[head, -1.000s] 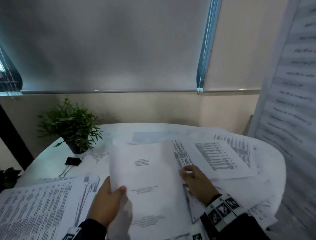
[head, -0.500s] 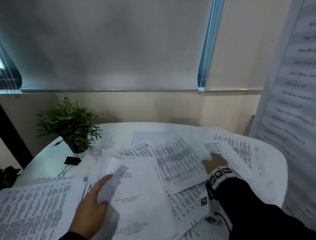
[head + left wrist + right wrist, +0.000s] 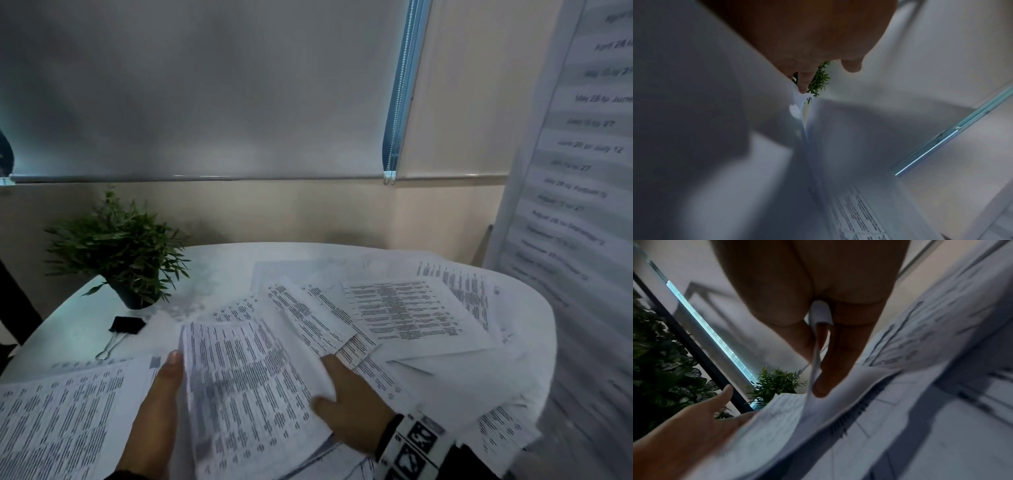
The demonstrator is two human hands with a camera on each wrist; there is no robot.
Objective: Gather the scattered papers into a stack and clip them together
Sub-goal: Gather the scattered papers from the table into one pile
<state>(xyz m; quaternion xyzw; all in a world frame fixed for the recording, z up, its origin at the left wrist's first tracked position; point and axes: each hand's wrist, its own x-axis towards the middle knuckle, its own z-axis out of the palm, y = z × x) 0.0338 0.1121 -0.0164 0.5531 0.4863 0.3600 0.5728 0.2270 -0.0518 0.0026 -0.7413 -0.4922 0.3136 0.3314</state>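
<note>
A stack of printed sheets [image 3: 246, 387] lies in front of me on the round white table [image 3: 222, 267]. My right hand [image 3: 346, 397] pinches its right edge, thumb on top; the right wrist view shows the sheet [image 3: 816, 353] running between thumb and fingers. My left hand [image 3: 161, 407] lies with straight fingers along the stack's left edge, partly under the paper; the right wrist view also shows that left hand [image 3: 694, 423] stretched out. More loose sheets [image 3: 411, 315] spread to the right, and another sheet [image 3: 61, 421] lies at the near left. A black binder clip [image 3: 125, 325] rests left of the papers.
A small potted plant [image 3: 120, 246] stands at the table's back left, just behind the clip. A tall printed banner [image 3: 575, 164] rises close on the right. A wall with a roller blind [image 3: 205, 85] is behind the table. Papers overhang the table's right edge.
My right hand came back from the far right with a printed sheet and laid it over the title page. My left hand now lies along that sheet's left edge.
</note>
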